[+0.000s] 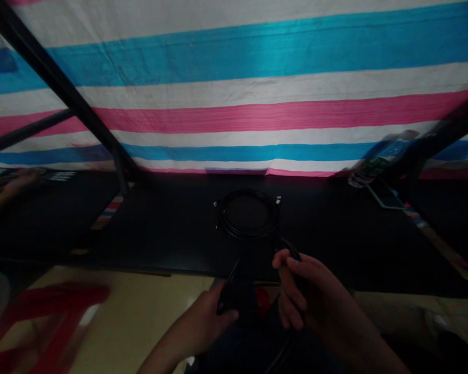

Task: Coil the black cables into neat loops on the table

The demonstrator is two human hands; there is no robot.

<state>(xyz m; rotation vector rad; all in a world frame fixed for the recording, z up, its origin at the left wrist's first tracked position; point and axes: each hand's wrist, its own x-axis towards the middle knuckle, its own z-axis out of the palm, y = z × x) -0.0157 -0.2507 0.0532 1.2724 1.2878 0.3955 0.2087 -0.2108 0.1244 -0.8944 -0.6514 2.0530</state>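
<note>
Right now the left hand (203,327) and right hand (308,296) are both clamped on a black cable (289,247), just in front of the cable coil (248,214) on the table (159,228).

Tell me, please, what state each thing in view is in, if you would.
Left hand: closed on the black cable
Right hand: closed on the same cable
Coiled cable: lying in a ring on the table
Plastic bottle: blurred, cannot tell if upright
Striped sheet: hanging, lightly creased
</note>
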